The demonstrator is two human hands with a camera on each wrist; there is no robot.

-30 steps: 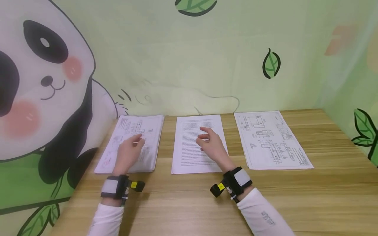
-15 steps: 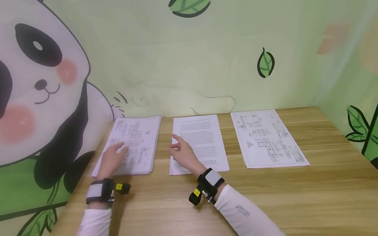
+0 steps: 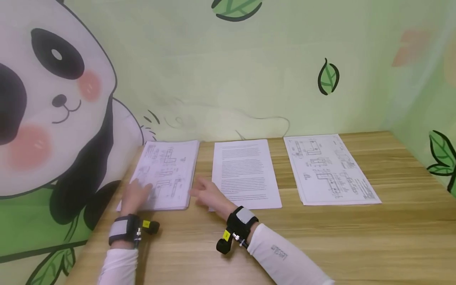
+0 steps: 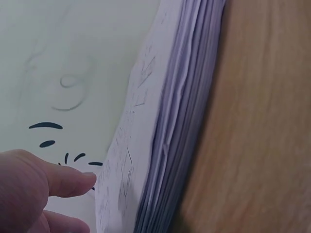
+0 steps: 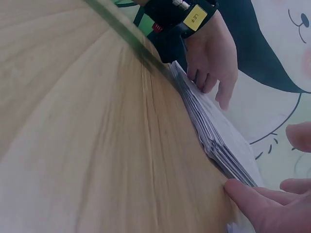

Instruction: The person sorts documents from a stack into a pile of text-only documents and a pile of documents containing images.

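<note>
A thick stack of paper (image 3: 171, 166), topped by a technical drawing, lies at the table's left. Over its near left part is my left hand (image 3: 134, 196), fingers loosely bent and holding nothing; the right wrist view shows its fingertips close to the top sheet, and contact cannot be told. Beside the stack's right edge, my right hand (image 3: 210, 194) reaches in with fingers extended and partly spread. In the right wrist view its fingertips come near the stack's layered edge (image 5: 209, 131), and nothing is between them.
A pile of printed text pages (image 3: 246, 170) lies in the middle, partly behind the right hand. Farther right are drawing sheets (image 3: 329, 170). The wooden table (image 3: 320, 237) meets a green wall covering (image 3: 213, 79) at the back and left.
My right hand has moved left, from above the text pages to the right edge of the left stack. My left hand has moved left and nearer, low over the stack's near left part.
</note>
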